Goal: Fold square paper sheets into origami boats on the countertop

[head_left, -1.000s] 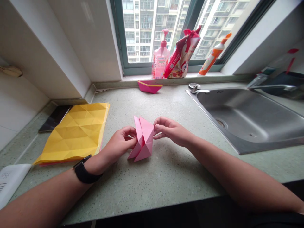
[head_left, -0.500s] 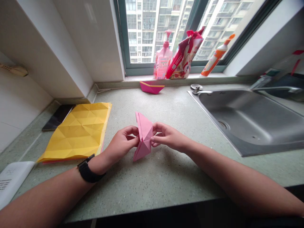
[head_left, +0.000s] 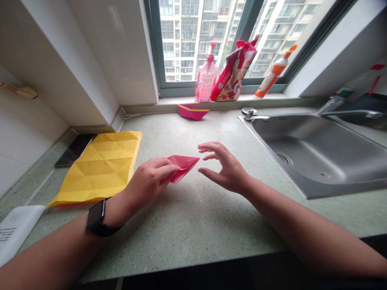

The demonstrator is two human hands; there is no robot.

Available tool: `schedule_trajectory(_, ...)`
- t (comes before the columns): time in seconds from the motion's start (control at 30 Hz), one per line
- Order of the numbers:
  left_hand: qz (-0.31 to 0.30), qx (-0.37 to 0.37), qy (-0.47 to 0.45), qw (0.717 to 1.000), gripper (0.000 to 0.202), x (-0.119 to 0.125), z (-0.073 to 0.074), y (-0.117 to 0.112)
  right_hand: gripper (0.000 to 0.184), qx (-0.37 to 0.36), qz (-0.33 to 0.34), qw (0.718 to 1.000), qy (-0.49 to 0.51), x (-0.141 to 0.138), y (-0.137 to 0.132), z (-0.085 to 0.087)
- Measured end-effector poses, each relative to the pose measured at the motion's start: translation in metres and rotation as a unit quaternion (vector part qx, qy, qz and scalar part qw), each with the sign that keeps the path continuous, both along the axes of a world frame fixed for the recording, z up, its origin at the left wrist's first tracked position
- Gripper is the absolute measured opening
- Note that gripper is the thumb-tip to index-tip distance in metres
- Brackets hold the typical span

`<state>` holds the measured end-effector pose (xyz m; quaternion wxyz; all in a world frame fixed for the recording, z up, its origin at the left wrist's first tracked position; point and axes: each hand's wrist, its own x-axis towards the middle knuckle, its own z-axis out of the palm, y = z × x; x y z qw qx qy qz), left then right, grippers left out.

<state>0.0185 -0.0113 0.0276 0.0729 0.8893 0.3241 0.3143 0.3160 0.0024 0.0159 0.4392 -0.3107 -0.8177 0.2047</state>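
My left hand (head_left: pixel 155 175) pinches a folded pink paper boat (head_left: pixel 188 164) over the middle of the counter. The boat's darker pink inner side faces up, and its left end is hidden behind my fingers. To the right of its pointed tip, my right hand (head_left: pixel 224 166) is apart from the paper, with thumb and fingers spread and nothing between them. Farther back, near the window ledge, another paper boat (head_left: pixel 192 113), magenta with a yellow rim, rests on the counter.
Creased yellow paper (head_left: pixel 101 165) lies at the left, partly over a dark flat device (head_left: pixel 74 151). A white object (head_left: pixel 19 229) is at the left front. A steel sink (head_left: pixel 305 193) is on the right. A pump bottle (head_left: pixel 207 78), red bag (head_left: pixel 234 72) and orange bottle (head_left: pixel 273 76) line the sill.
The pink paper has turned from standing edge-on to lying lengthwise, its inside now showing. My right hand has let go and opened; my left hand has rolled over, still gripping.
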Motion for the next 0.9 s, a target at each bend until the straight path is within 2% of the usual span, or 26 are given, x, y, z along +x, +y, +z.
schedule_trajectory(0.1, 0.005, 0.031, 0.082, 0.996, 0.014, -0.001, -0.009, 0.002, 0.035, 0.07, 0.028, 0.994, -0.075, 0.0, 0.002, -0.002)
schedule_trajectory(0.17, 0.011, 0.031, 0.107, 0.994, 0.013, 0.0, -0.015, 0.003, 0.02, 0.08, 0.047, 0.988, -0.124, 0.0, 0.003, -0.005)
schedule_trajectory(0.23, 0.007, 0.041, 0.109, 0.993, 0.015, 0.001, -0.017, 0.004, 0.013, 0.076, 0.063, 0.983, -0.156, -0.001, 0.004, -0.007)
schedule_trajectory(0.43, 0.017, 0.115, 0.086, 0.99, 0.024, -0.001, -0.01, 0.004, 0.013, 0.066, 0.078, 0.981, -0.167, 0.0, 0.005, -0.009)
schedule_trajectory(0.63, 0.014, 0.049, 0.156, 0.986, 0.021, 0.0, -0.013, 0.003, 0.016, 0.065, 0.086, 0.981, -0.159, -0.001, 0.005, -0.012)
schedule_trajectory(0.77, 0.029, 0.049, 0.155, 0.986, 0.027, 0.0, -0.015, 0.004, 0.021, 0.05, 0.059, 0.985, -0.157, -0.002, 0.005, -0.017)
schedule_trajectory(0.9, 0.039, 0.052, 0.136, 0.989, 0.031, -0.001, -0.018, 0.004, 0.013, 0.035, 0.062, 0.985, -0.159, -0.002, 0.006, -0.017)
